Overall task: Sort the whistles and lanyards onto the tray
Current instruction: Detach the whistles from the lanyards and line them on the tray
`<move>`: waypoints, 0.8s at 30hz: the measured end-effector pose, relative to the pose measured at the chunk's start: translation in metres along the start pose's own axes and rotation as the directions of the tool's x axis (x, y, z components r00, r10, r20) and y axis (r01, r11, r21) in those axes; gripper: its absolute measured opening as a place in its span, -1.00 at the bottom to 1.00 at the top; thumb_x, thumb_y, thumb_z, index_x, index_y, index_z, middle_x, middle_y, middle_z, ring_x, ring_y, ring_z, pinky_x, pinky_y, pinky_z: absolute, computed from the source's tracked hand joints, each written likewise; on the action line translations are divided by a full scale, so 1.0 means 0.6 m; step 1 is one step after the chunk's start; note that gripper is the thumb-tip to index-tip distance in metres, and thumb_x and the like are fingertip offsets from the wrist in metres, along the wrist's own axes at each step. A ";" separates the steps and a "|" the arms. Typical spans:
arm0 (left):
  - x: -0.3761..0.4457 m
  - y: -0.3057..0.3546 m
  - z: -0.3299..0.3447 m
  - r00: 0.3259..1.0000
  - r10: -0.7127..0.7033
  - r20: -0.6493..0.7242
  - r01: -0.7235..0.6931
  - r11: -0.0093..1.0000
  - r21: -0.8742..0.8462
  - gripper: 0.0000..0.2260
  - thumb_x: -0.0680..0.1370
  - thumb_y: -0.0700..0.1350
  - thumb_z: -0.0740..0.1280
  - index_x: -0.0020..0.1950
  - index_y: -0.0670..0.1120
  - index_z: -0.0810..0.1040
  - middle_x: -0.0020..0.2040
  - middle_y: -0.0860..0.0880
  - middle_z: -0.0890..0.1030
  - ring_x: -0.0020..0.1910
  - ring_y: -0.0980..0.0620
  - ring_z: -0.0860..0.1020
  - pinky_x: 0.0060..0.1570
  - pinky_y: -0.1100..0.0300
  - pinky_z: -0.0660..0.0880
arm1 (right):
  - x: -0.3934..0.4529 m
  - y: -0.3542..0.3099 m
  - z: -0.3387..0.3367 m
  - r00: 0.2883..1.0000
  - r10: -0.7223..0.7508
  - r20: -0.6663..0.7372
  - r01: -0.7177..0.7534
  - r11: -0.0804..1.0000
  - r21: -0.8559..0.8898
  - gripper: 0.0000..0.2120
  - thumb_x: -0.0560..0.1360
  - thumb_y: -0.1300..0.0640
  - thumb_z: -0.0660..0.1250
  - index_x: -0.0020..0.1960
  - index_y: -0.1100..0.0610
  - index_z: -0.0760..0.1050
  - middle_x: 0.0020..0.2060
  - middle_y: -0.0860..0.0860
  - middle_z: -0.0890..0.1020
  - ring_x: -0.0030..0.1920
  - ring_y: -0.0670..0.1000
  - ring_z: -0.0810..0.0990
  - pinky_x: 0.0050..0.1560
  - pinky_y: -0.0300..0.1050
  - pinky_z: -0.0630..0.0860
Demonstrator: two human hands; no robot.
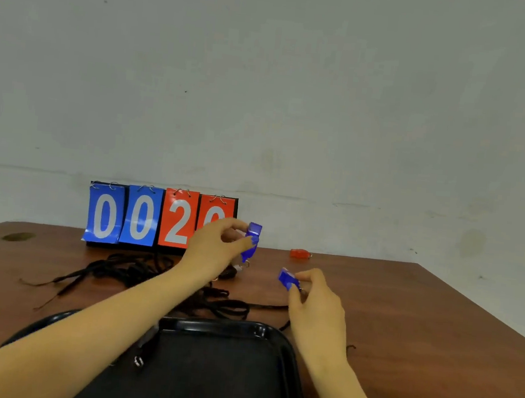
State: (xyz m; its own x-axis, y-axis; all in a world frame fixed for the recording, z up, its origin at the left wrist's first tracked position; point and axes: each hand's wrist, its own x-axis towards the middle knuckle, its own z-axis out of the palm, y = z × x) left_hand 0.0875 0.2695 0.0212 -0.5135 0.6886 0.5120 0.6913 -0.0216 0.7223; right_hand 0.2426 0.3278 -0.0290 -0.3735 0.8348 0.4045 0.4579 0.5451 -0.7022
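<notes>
A flip score board (160, 218) with blue and red number cards stands at the back of the brown wooden bench (419, 326), by the wall. Its two blue cards read 0 and 0. Its red cards read 2 and then a number that looks like 0, partly hidden by a hand.

The left hand (218, 246) is up in front of the score board's last red card. Its fingers pinch a blue plastic whistle (251, 241), which has a small metal ring hanging under it. The right hand (315, 303) is nearer than the score board and to its right. It pinches a second blue plastic whistle (288, 279) between thumb and fingers, held above the bench.

A small red plastic whistle (300, 253) lies on the bench to the right of the score board, well apart from both hands.

A heap of black cord lanyards (132, 271) lies tangled on the bench just in front of the score board.

A black plastic tray (276, 338) sits at the near edge, in front of the lanyards. Something small and dark with a bit of metal lies in it under the left arm, too blurred to name.
</notes>
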 end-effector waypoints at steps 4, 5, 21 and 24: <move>-0.048 -0.013 -0.085 1.000 -0.005 -0.012 0.005 1.000 -0.025 -0.87 0.49 -0.07 0.36 0.01 0.08 0.51 -0.19 0.00 0.64 -0.17 0.14 0.56 -0.22 0.38 0.33 | -0.018 -0.024 0.001 0.994 -0.029 0.108 0.026 0.999 0.029 -0.79 0.54 0.10 0.26 0.17 -0.01 0.40 0.00 -0.05 0.61 -0.35 -0.17 0.50 -0.41 -0.36 0.31; -0.059 -0.022 -0.102 1.000 -0.021 0.000 0.021 1.000 -0.011 -0.88 0.48 -0.07 0.37 -0.03 0.10 0.50 -0.21 -0.01 0.65 -0.18 0.14 0.57 -0.20 0.36 0.35 | -0.024 -0.031 0.002 0.989 -0.044 0.144 0.041 0.999 0.023 -0.80 0.54 0.11 0.26 0.15 -0.01 0.41 0.00 -0.05 0.61 -0.33 -0.17 0.52 -0.40 -0.37 0.32; -0.161 -0.084 -0.110 0.955 -0.020 0.296 -0.188 0.730 0.657 -0.49 0.47 0.31 0.14 0.40 0.22 0.24 -0.11 0.23 0.46 0.04 0.11 0.22 0.06 0.25 0.19 | -0.070 -0.071 0.049 0.917 0.068 0.392 -0.053 0.997 -0.048 -0.90 0.47 0.14 0.35 -0.17 -0.01 0.46 -0.25 -0.07 0.68 -0.18 -0.18 0.62 -0.17 -0.33 0.48; -0.166 -0.092 -0.099 0.939 -0.007 0.343 -0.234 0.720 0.654 -0.49 0.47 0.33 0.13 0.38 0.19 0.29 -0.04 0.17 0.54 0.06 0.09 0.29 0.09 0.21 0.22 | -0.069 -0.072 0.050 0.909 0.081 0.408 -0.050 0.995 -0.086 -0.95 0.46 0.11 0.36 -0.15 0.02 0.48 -0.30 -0.07 0.70 -0.22 -0.19 0.63 -0.12 -0.27 0.53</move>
State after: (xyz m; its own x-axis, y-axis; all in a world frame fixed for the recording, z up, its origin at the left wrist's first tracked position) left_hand 0.0699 0.1591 -0.0420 -0.3127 0.8956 0.3166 0.9498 0.2976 0.0962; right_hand 0.2141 0.2673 -0.0327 -0.6317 0.7718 0.0723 0.5439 0.5077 -0.6681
